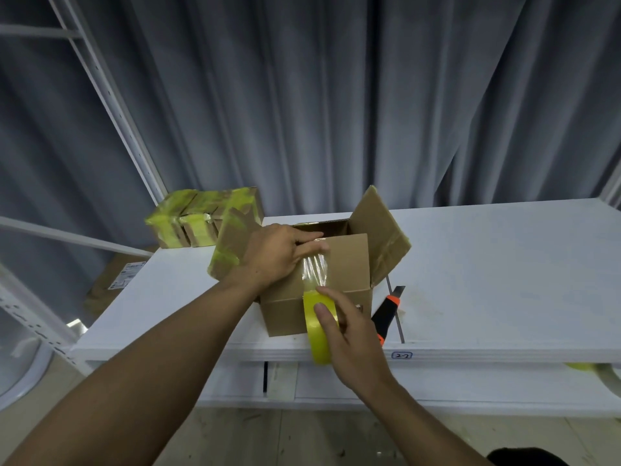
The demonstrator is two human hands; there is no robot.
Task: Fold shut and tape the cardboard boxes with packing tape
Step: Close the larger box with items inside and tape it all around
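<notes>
Person's arms, seen from the head camera. Left hand (272, 255) and right hand (349, 334): both bare, the skin uncovered to the fingertips. Left forearm (161, 351), the longer stretch in view on the near left, is bare from the wrist to the frame edge. Right forearm (413, 422), near right, is likewise bare along its visible length. Thumbnail (319, 307) of the right hand: short and plain. Dark rounded shape (524, 458) at the near right edge: whether it is clothing cannot be told.
</notes>
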